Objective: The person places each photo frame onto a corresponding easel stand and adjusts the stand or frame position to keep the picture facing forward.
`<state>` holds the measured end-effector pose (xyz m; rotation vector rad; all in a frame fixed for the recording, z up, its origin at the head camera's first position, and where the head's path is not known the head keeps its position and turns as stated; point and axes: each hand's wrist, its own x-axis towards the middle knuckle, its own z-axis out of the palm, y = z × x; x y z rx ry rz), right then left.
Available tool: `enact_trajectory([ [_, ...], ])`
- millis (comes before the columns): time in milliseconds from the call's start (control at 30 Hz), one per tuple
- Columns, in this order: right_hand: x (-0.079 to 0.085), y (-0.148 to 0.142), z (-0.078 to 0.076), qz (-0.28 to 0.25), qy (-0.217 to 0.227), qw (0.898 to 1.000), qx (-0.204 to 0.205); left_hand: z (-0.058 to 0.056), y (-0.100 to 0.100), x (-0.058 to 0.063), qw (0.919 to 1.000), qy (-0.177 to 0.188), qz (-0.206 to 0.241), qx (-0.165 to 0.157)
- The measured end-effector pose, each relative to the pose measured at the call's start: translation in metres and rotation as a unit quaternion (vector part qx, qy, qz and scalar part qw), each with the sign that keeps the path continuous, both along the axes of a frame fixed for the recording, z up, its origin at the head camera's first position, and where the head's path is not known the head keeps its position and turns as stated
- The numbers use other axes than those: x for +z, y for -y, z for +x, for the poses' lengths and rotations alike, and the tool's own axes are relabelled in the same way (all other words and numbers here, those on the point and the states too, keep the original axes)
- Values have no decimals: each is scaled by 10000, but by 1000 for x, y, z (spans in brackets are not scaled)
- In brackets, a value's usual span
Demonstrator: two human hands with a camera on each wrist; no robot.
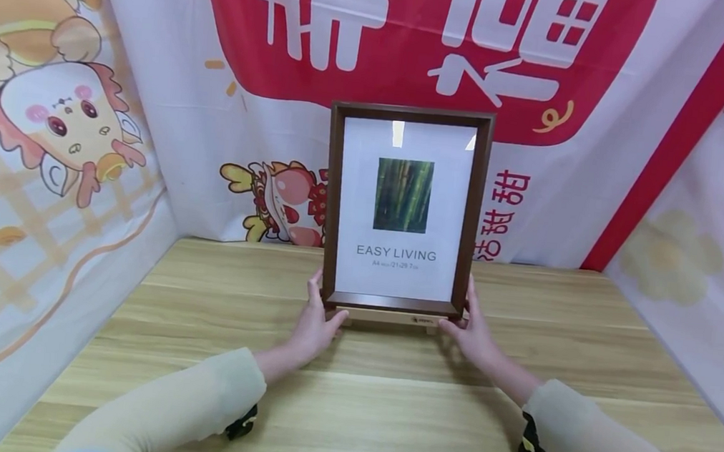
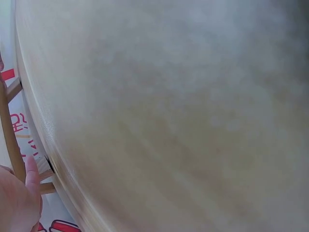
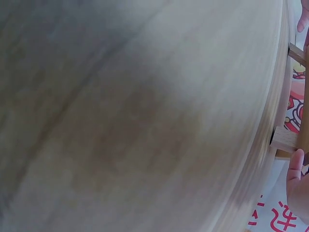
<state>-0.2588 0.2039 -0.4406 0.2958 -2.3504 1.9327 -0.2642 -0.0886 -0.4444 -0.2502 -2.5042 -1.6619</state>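
A brown picture frame (image 1: 394, 303) stands upright, leaning slightly back, on a light wooden tabletop easel (image 1: 386, 317). Behind its glass is a white sheet with a green bamboo picture and the words "EASY LIVING". My left hand (image 1: 314, 329) grips the easel at the lower left corner, thumb on the front ledge and fingers beside the frame. At the lower right corner my right hand (image 1: 478, 340) holds it the same way. Both wrist views show the easel's short feet (image 2: 47, 188) (image 3: 285, 139) near a thumb; the fingertips behind are hidden.
The wood-grain table (image 1: 378, 414) extends around the easel. Behind it hangs a red and white printed cloth (image 1: 284, 83), close to the frame's back. Printed cloths (image 1: 95, 246) also line the left and right sides. Black bands (image 1: 243, 424) show at both cuffs.
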Motion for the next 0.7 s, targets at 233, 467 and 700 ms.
enact_trajectory([
  [233, -1, 2, 1, 147, 96, 9998, 89, 0, 4, -1, 10000, 16, 86, -19],
  [467, 0, 3, -1, 201, -9, 9997, 106, 1, 4, -3, 10000, -22, 81, 53],
  [700, 6, -2, 7, 339, 92, 9993, 125, 3, 12, -3, 10000, 54, 41, 26],
])
